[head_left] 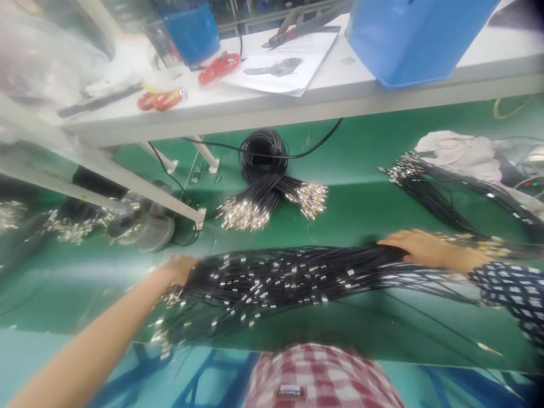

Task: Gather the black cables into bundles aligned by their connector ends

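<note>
A long bundle of thin black wires (289, 277) with small metal sleeves lies across the green mat (361, 204) in front of me. My left hand (181, 269) rests on the bundle's left end, near its shiny metal tips; its fingers are hidden in the wires. My right hand (419, 246) lies flat on the right part of the bundle, fingers stretched out and pressing on the strands.
A coiled black wire bundle (266, 170) with gold terminals lies behind. More wire bundles (429, 181) and a white cloth (459, 150) are at right. A white shelf (263, 107) carries a blue bin (412, 34), papers and red-handled pliers (219, 65). A grey device (142, 224) sits at left.
</note>
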`<state>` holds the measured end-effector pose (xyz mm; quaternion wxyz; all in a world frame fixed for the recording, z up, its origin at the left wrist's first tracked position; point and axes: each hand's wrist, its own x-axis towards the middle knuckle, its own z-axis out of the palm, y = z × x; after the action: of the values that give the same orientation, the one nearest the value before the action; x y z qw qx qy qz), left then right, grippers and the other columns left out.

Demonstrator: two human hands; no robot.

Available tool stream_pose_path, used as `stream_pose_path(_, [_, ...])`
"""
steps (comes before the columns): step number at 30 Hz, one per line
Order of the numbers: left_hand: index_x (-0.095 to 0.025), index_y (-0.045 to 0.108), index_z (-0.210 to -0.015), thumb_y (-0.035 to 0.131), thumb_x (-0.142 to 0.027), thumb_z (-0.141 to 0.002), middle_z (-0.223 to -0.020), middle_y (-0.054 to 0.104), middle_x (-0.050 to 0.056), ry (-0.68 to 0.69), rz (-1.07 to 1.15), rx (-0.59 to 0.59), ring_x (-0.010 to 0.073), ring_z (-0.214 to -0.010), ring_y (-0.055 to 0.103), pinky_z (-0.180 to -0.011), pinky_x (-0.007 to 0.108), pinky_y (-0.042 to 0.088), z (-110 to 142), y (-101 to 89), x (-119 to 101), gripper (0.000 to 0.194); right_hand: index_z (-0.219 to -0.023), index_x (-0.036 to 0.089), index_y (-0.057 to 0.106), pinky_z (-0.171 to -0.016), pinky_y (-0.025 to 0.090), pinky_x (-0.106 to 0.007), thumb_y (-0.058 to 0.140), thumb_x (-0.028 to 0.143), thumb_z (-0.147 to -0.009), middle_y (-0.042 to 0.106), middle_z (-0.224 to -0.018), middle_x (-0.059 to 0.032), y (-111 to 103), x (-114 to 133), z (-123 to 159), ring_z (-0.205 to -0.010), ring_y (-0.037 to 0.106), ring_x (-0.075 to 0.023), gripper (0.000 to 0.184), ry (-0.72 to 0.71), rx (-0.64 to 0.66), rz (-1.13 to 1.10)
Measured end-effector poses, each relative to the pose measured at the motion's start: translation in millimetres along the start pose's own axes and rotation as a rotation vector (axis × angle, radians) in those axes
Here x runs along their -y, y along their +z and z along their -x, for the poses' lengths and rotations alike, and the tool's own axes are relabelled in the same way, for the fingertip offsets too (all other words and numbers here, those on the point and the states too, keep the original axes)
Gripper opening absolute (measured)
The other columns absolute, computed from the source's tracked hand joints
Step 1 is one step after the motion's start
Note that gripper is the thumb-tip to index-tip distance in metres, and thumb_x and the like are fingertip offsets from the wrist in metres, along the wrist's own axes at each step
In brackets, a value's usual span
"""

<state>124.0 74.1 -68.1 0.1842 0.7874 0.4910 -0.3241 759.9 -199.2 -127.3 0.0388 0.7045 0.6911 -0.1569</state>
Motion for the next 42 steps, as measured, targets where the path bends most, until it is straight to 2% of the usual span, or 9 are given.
stream_pose_path(3, [-0.010,0.066,-0.111,0.065,-0.037,-0.062,-0.124,0.057,0.026,-0.023,0.012,-0.214,0.0498,-0.123,0.045,-0.100,0.066,0.027,-6,7.7,7,0.055,-0.123,0.022,0.063,-0.095,0.041,-0.055,0.046,0.016,-0.064,0.062,-0.125,-0.0130,-2,8,-1,-0.110,0.059,-0.0329,0.062,0.030,0.119,0.075])
stream_pose_path(6, [-0.013,0.060,-0.120,0.057,-0.042,-0.071,-0.131,0.052,0.023,0.017,0.085,-0.390,0.0466,-0.123,0.046,-0.102,0.061,0.032,15,27.7,7,0.057,-0.134,0.019,0.052,-0.101,0.037,-0.054,0.049,0.024,-0.072,0.049,-0.140,-0.0142,10,52,3,-0.124,0.049,-0.0342,0.063,0.036,-0.004,0.085])
stream_pose_path(10, [-0.011,0.047,-0.134,0.055,-0.045,-0.078,-0.134,0.050,0.021,0.129,0.149,-0.425,0.0361,-0.126,0.047,-0.107,0.047,0.036,61,91.5,-32,0.065,-0.146,0.019,0.032,-0.108,0.033,-0.048,0.059,0.042,-0.072,0.032,-0.153,-0.0117,32,108,4,-0.136,0.036,-0.0314,0.082,-0.078,-0.058,0.008])
stream_pose_path(16, [-0.008,0.038,-0.140,0.076,-0.053,-0.062,-0.137,0.047,0.026,0.133,0.027,-0.468,0.0408,-0.131,0.040,-0.111,0.057,0.025,74,178.4,-65,0.098,-0.139,0.012,0.044,-0.099,0.036,-0.050,0.055,0.050,-0.077,0.048,-0.137,-0.0246,52,84,-9,-0.124,0.046,-0.0398,0.073,-0.039,-0.124,0.058])
stream_pose_path(24, [-0.022,0.057,-0.117,0.058,-0.028,-0.086,-0.114,0.061,0.010,0.311,-0.186,-0.509,0.0272,-0.112,0.055,-0.106,0.048,0.033,11,100.6,-20,0.032,-0.108,0.025,0.069,-0.078,0.045,-0.044,0.052,0.057,-0.080,0.069,-0.106,-0.0119,44,70,-14,-0.098,0.062,-0.0335,0.046,-0.028,-0.055,0.147])
stream_pose_path(30, [-0.011,0.046,-0.131,0.067,-0.036,-0.076,-0.134,0.050,0.022,0.273,-0.177,-0.556,0.0400,-0.124,0.043,-0.106,0.060,0.024,-23,47.1,-46,0.064,-0.131,0.026,0.054,-0.095,0.042,-0.050,0.055,0.053,-0.076,0.051,-0.139,-0.0110,31,93,-29,-0.120,0.051,-0.0341,0.062,0.018,-0.001,0.072])
stream_pose_path(34, [-0.015,0.033,-0.144,0.078,-0.049,-0.057,-0.152,0.032,0.018,0.428,-0.184,-0.465,0.0366,-0.138,0.031,-0.112,0.050,0.024,-14,73.5,-94,0.104,-0.144,0.021,0.037,-0.108,0.025,-0.055,0.057,0.053,-0.076,0.036,-0.150,-0.0141,52,134,-12,-0.134,0.037,-0.0330,0.078,-0.015,-0.082,0.024])
stream_pose_path(39, [-0.014,0.047,-0.133,0.063,-0.034,-0.078,-0.143,0.047,0.019,0.259,0.002,-0.547,0.0341,-0.133,0.039,-0.105,0.049,0.033,17,130.9,-121,0.061,-0.131,0.020,0.049,-0.106,0.026,-0.050,0.052,0.036,-0.085,0.040,-0.148,-0.0120,88,180,38,-0.134,0.036,-0.0301,0.049,0.115,-0.311,0.031])
stream_pose_path(42, [-0.015,0.049,-0.132,0.063,-0.032,-0.078,-0.131,0.056,0.019,0.270,0.014,-0.536,0.0349,-0.123,0.049,-0.099,0.052,0.037,23,136.9,-117,0.058,-0.125,0.022,0.053,-0.100,0.032,-0.046,0.052,0.031,-0.085,0.045,-0.144,-0.0105,93,195,58,-0.129,0.040,-0.0297,0.040,0.173,-0.336,-0.011])
